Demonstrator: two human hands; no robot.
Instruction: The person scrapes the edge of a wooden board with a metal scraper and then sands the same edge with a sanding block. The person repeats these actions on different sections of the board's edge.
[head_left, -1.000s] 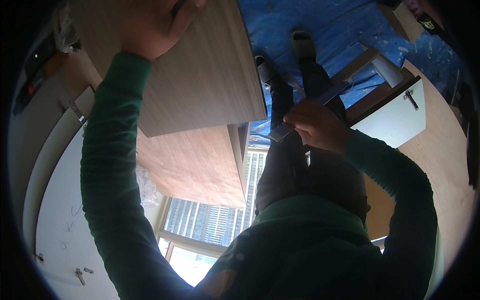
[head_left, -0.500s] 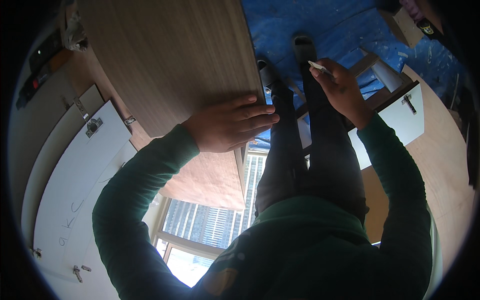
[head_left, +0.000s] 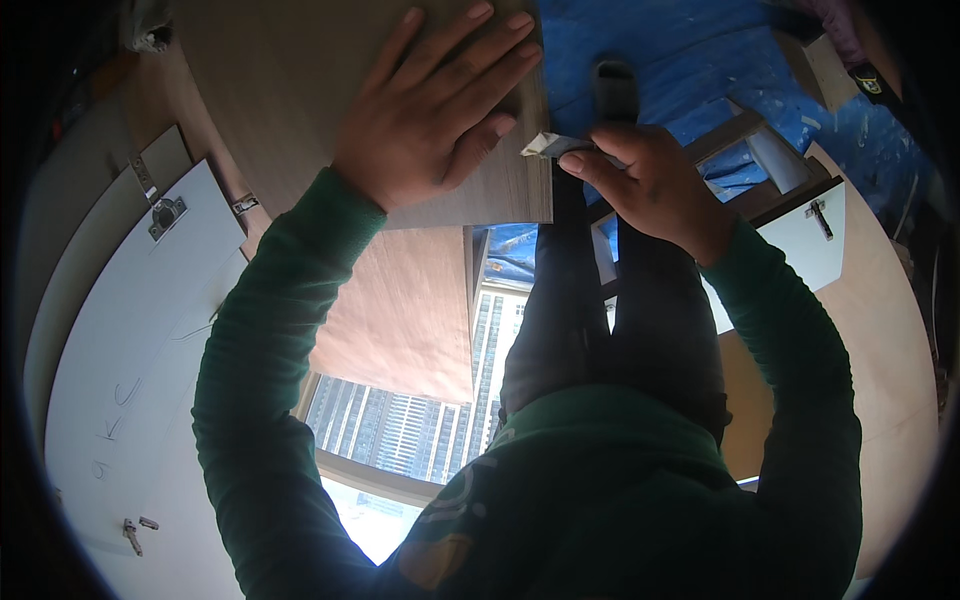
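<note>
My left hand (head_left: 430, 115) lies flat with fingers spread on a brown wood-grain panel (head_left: 265, 115), close to its right edge. Pinched between the thumb and fingers of my right hand (head_left: 655, 190) is a small flat pale piece (head_left: 555, 147) with a light, ragged-looking end; its exact kind does not show. That end reaches the panel's right edge, near the lower right corner. Whether it presses on the edge I cannot tell.
White cabinet doors (head_left: 130, 350) with metal hinges stand at the left. Pale plywood (head_left: 400, 300) shows below the panel, above a window (head_left: 400, 440). On the right, blue sheeting (head_left: 690, 60) covers the floor under a wooden frame (head_left: 735, 135) and a white hinged door (head_left: 790, 250).
My left hand has slid up and left across the panel, its fingers now spread wider. My right hand has brought the pale piece left and slightly down to the panel's edge.
</note>
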